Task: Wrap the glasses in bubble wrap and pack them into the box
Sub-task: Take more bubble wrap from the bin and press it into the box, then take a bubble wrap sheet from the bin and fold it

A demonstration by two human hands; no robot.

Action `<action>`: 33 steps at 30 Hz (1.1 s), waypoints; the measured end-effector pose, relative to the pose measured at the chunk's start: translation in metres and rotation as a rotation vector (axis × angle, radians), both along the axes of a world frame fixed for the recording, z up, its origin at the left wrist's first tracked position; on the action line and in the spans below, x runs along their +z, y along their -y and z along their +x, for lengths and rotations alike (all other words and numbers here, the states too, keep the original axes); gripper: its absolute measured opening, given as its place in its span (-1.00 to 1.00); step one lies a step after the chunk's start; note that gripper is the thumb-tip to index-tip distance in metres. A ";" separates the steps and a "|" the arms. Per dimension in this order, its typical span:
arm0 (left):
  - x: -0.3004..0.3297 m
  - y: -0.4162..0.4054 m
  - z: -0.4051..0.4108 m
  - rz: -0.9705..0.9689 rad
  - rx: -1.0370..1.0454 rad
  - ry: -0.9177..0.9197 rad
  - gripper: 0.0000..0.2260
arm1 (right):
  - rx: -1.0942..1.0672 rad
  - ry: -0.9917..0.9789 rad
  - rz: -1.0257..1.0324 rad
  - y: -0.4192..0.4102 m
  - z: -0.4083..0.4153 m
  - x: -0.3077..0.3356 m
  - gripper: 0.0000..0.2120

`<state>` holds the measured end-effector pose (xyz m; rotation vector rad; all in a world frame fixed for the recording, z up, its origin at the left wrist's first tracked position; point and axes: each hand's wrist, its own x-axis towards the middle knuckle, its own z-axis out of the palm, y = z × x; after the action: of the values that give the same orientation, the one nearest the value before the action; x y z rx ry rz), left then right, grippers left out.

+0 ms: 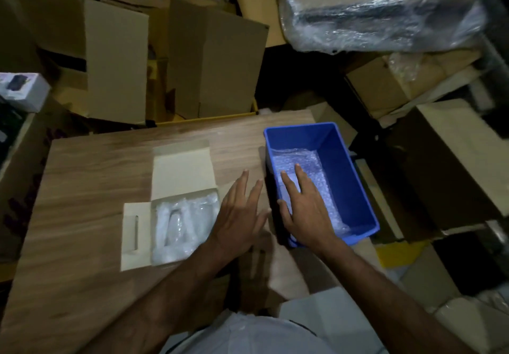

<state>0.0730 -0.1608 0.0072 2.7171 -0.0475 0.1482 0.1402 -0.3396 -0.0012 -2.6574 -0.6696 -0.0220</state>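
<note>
A small white cardboard box (181, 171) lies open on the wooden table (93, 177), flaps spread. Inside it sit bubble-wrapped bundles (183, 224); the glasses themselves are hidden by the wrap. To its right stands a blue plastic bin (347, 166) holding sheets of bubble wrap (300, 163). My left hand (242, 216) hovers flat between the box and the bin, fingers apart, holding nothing. My right hand (305, 207) reaches over the bin's near left wall, fingers spread above the bubble wrap; contact is unclear.
Large brown cartons (212, 61) crowd the table's far edge. A plastic-wrapped bundle (380, 6) lies at the upper right, and more boxes (451, 149) stack to the right. A small white product box (23, 92) sits at the far left.
</note>
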 end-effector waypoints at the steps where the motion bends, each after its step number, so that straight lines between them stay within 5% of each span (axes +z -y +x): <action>1: -0.001 0.012 0.008 0.011 -0.022 0.005 -0.43 | -0.004 0.010 0.001 0.011 0.004 -0.003 -0.40; 6: -0.015 0.053 0.044 0.043 -0.048 -0.026 -0.40 | 0.021 -0.107 -0.077 0.064 0.023 -0.015 -0.30; 12: -0.039 0.064 0.069 0.053 0.015 -0.156 -0.40 | 0.236 -0.424 -0.517 0.094 0.060 -0.044 -0.01; 18: -0.041 0.066 0.071 -0.007 0.055 -0.145 -0.37 | 0.405 -0.512 -0.488 0.090 0.085 -0.072 -0.56; 24: -0.041 0.068 0.072 -0.057 0.051 -0.153 -0.35 | 0.404 -0.565 -0.332 0.097 0.086 -0.079 -0.68; 28: -0.040 0.071 0.073 -0.061 0.054 -0.181 -0.38 | 0.330 -0.521 -0.248 0.099 0.088 -0.073 -0.52; 33: -0.040 0.072 0.073 -0.050 0.067 -0.196 -0.37 | 0.367 -0.480 -0.333 0.094 0.090 -0.077 -0.76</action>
<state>0.1465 -0.2328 -0.0327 2.6710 0.1030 -0.0971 0.2303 -0.4340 -0.0787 -2.6329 -1.0426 0.8645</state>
